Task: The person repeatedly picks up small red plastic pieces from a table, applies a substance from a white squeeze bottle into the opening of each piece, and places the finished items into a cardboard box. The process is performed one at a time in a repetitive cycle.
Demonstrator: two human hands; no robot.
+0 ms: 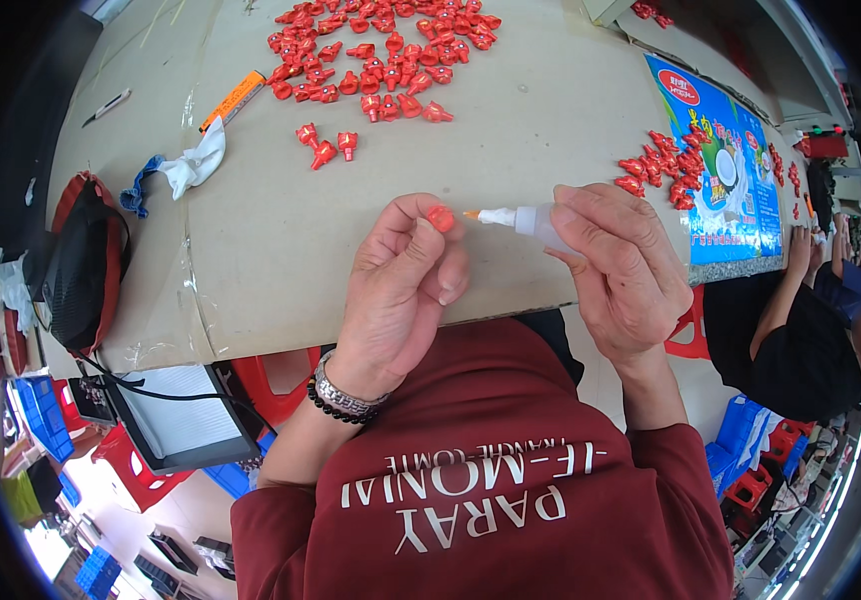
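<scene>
Between the thumb and fingers of my left hand point(406, 285) is a small red plastic part point(441, 218), held just over the table's near side. My right hand point(626, 265) grips a small white squeeze bottle point(541, 224) lying sideways in the fingers. Its thin orange-tipped nozzle point(478, 215) points left at the red part, with a slight gap between them. A big cluster of similar red parts point(391, 70) lies on the far side of the table, and several more point(326, 148) sit a little nearer. Another group of red parts point(666, 165) is at the right.
The table point(291, 240) has a blue printed sheet point(751, 215) at its right. On the left lie an orange tube-like box point(233, 100), a white cloth point(194, 162), a pen point(108, 107) and a black-and-red bag point(86, 260). A co-worker point(791, 340) sits at the right.
</scene>
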